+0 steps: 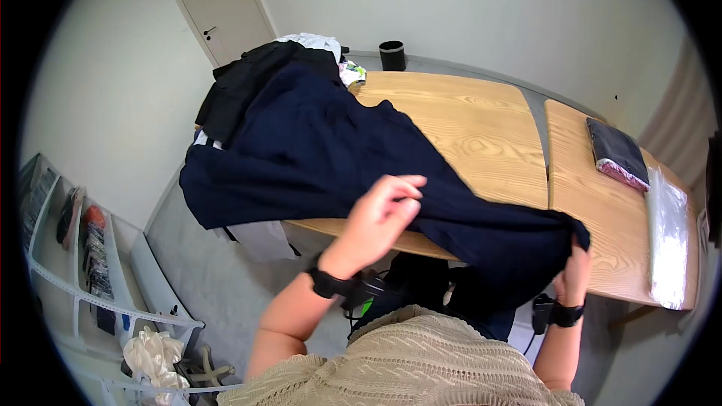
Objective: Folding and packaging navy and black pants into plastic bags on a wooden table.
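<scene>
A large dark navy garment (316, 143) lies spread across the wooden table, running from the clothes pile at the left to the near right edge. Its folds hide what kind of garment it is. My right hand (575, 271) grips its right end, the fingers closed round the cloth, and some of the fabric sags below the table edge. Over the garment's middle is my left hand (382, 214), thumb and fingers apart with nothing between them. Whether it touches the cloth I cannot tell.
Black and white clothes (248, 83) are heaped at the table's far left. On a second table (594, 203) at the right lie a folded dark garment (617, 150) and clear plastic bags (668, 240). A bin (392, 56) stands behind; a white shelf (113, 316) stands lower left.
</scene>
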The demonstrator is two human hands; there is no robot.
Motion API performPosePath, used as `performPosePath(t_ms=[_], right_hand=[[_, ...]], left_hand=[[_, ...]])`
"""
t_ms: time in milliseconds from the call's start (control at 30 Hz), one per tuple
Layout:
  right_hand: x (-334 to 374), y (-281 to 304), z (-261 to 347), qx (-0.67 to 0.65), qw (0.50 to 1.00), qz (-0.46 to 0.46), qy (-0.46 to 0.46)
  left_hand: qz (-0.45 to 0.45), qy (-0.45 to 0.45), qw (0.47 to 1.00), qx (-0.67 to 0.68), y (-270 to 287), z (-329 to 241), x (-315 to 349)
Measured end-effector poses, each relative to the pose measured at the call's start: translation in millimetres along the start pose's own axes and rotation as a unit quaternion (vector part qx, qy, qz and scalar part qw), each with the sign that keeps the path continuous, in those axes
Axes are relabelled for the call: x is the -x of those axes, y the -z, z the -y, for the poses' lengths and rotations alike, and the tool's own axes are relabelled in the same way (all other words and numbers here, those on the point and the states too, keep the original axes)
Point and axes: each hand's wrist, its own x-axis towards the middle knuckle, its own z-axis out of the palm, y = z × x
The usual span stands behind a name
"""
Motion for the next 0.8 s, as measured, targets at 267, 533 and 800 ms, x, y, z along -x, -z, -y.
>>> performPosePath(t_ms=[267, 533, 800], right_hand=[[1, 105, 64, -0.151, 0.974, -0.168, -0.004], [15, 98, 52, -0.116, 0.98, -0.161, 0.016], [31, 78, 53, 0.013, 0.987, -0.162, 0.02]], left_hand=[[-0.121, 0.127, 0.953, -0.248, 86, 36, -12], [-0.19, 0.252, 0.927, -0.202, 112, 151, -48], [-0.3, 0.381, 0.871, -0.073, 104, 150, -99]])
